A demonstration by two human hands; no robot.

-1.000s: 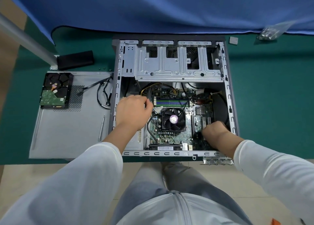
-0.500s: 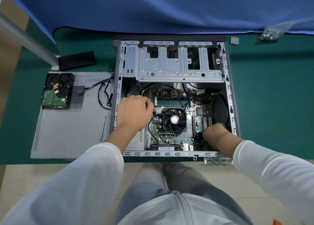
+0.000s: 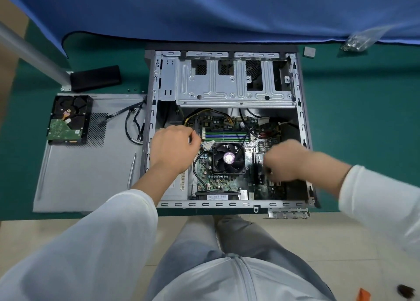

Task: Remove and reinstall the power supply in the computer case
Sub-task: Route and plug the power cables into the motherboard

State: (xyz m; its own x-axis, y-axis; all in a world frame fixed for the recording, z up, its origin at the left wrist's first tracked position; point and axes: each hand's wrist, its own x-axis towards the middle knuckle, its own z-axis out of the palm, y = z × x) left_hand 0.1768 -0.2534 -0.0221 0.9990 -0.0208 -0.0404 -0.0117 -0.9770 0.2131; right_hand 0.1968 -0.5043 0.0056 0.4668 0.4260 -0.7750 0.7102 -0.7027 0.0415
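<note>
The open computer case (image 3: 227, 204) lies on its side on a green mat. Its silver power supply (image 3: 175, 190) sits in the near-left corner, mostly under my left forearm. My left hand (image 3: 173, 149) is inside the case above the supply. Its curled fingers hold the power cable (image 3: 195, 162) where the black and yellow wires meet, beside the memory slots. My right hand (image 3: 286, 162) is blurred and hovers over the right side of the motherboard with its fingers curled. Whether it holds anything is unclear. The CPU fan (image 3: 228, 157) lies between my two hands.
The case's side panel (image 3: 86, 175) lies to the left with a bare hard drive (image 3: 68, 121) and a slim metal tool (image 3: 131, 171) on it. A black block (image 3: 95, 78) and a metal pole (image 3: 29, 55) stand behind. A bag of screws (image 3: 359, 40) lies at the far right.
My right hand has lifted from the near-right corner of the motherboard and moved up and left, blurred by the motion. My left hand has stayed in place.
</note>
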